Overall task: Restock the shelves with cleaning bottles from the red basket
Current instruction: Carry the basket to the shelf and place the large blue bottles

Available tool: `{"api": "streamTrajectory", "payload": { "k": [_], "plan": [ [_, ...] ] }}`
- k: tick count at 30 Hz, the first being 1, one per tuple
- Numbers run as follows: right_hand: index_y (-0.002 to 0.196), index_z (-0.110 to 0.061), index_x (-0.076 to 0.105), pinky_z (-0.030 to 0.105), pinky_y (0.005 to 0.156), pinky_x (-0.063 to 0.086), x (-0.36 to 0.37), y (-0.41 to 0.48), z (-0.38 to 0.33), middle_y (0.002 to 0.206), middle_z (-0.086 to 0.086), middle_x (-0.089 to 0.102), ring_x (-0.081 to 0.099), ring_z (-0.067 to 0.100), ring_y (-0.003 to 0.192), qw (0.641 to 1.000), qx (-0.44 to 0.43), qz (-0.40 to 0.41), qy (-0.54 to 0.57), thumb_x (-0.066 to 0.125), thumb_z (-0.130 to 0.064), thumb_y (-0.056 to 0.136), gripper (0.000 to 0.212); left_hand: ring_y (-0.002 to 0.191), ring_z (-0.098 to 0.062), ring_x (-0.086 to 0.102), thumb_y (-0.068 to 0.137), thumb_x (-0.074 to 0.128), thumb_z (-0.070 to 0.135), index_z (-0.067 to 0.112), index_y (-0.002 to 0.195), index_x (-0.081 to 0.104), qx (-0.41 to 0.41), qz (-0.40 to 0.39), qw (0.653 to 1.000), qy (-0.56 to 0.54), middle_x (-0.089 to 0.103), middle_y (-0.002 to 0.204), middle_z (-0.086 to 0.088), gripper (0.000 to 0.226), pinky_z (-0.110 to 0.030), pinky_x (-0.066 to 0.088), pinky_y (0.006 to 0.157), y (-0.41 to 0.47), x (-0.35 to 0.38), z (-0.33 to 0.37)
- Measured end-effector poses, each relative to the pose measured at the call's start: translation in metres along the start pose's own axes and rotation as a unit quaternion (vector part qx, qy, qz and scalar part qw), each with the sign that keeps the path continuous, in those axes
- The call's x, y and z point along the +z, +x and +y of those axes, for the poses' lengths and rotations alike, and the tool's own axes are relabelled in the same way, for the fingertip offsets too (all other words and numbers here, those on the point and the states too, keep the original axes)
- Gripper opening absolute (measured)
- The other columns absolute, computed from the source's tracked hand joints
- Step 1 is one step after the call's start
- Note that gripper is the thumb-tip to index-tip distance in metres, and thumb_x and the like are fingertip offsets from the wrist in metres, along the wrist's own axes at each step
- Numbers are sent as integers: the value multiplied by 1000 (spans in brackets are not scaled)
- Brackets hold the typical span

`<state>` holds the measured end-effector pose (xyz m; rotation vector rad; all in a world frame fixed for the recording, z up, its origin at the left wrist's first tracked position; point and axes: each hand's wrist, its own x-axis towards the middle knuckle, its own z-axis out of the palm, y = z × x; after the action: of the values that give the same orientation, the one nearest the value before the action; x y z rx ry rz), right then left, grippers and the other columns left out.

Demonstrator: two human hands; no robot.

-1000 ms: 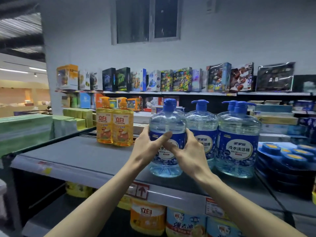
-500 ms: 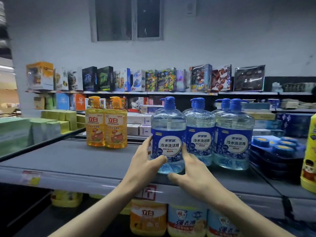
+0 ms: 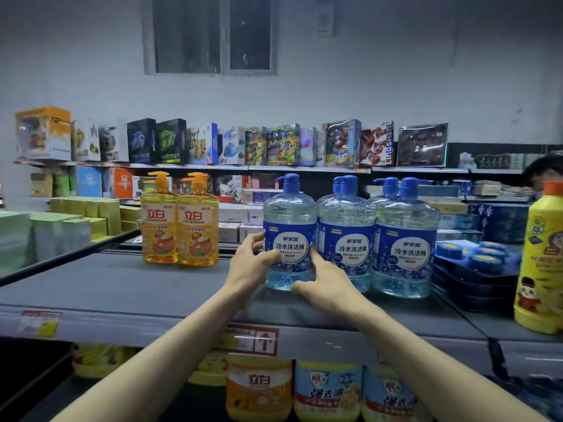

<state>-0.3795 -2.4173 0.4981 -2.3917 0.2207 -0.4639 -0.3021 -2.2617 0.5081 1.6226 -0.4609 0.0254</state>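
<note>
1. My left hand (image 3: 248, 264) grips the blue-label dish soap bottle (image 3: 289, 220), fingers curled against its left side and thumb across the label.
2. My right hand (image 3: 324, 283) lies open against the bottle's lower right, index finger straight up its side and thumb at its base.
3. The bottle stands upright on the grey shelf (image 3: 122, 293), touching a matching bottle (image 3: 345, 239) on its right.
4. 2 orange dish soap bottles (image 3: 179, 220) stand apart to the left, and a yellow bottle (image 3: 545, 260) stands at far right.
</note>
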Motion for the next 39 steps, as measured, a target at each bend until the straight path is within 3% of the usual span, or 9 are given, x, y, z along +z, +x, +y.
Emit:
{"api": "streamTrajectory", "payload": {
  "k": [12,19,21,24,27,29,32,35,39],
  "plan": [
    [168,-36,6,40,127,30,6,4,8,162,12,39,35,29,152,999,-4,-2,-47,72,-37,88,104,119,-15,68,67,74,28,30,141,56,0,-28,1000,-12,68,132,5,77,-51,57,103,5,-10,-10],
    [169,-33,-5,39,128,27,7,9,14,167,11,33,31,28,155,997,-10,-16,-79,68,-39,88,109,118,-11,66,70,73,31,33,148,51,10,-38,998,46,64,131,12,81,-46,57,103,0,-12,-7],
    [169,-33,-5,39,128,27,5,7,16,167,11,34,33,27,154,997,-14,-21,-79,67,-39,91,106,113,-5,65,76,75,23,31,149,48,25,-35,996,84,63,125,15,77,-36,56,100,-4,-8,-4],
    [169,-32,10,43,123,36,-2,3,17,157,10,47,46,27,144,997,-14,-19,-76,63,-43,94,93,105,-1,64,78,74,10,38,134,46,44,-26,983,176,65,111,19,68,-23,55,92,-9,0,1],
    [164,-28,33,48,116,43,-18,-9,22,153,7,52,51,25,138,994,-17,-19,-105,53,-53,94,77,122,-20,63,61,67,42,34,147,42,36,-33,969,242,64,132,2,89,-45,55,105,-5,12,-7],
    [155,-28,47,48,112,45,-34,-25,28,150,2,56,53,24,136,990,-22,-10,-141,49,-57,95,67,130,-27,57,61,61,53,24,156,36,12,-46,954,297,56,144,-6,103,-47,50,111,-9,24,-5],
    [133,-29,64,45,100,50,-68,-55,43,136,-2,63,60,25,125,978,-22,10,-208,45,-60,100,49,133,-32,52,67,53,60,25,151,50,11,-82,918,387,54,145,-9,91,-47,49,110,-51,51,30],
    [124,-28,68,44,97,52,-112,-95,66,126,-1,69,63,27,119,964,-19,41,-260,46,-59,100,45,137,-27,55,82,58,54,27,151,54,51,-131,894,426,57,151,-5,74,-44,51,108,-90,95,54],
    [134,-27,64,44,103,47,-175,-173,109,128,-2,66,58,23,124,942,-15,84,-325,48,-52,104,43,137,-22,53,91,58,49,28,150,55,149,-224,866,421,60,148,-1,62,-40,49,109,-153,183,70]
  ]
}}
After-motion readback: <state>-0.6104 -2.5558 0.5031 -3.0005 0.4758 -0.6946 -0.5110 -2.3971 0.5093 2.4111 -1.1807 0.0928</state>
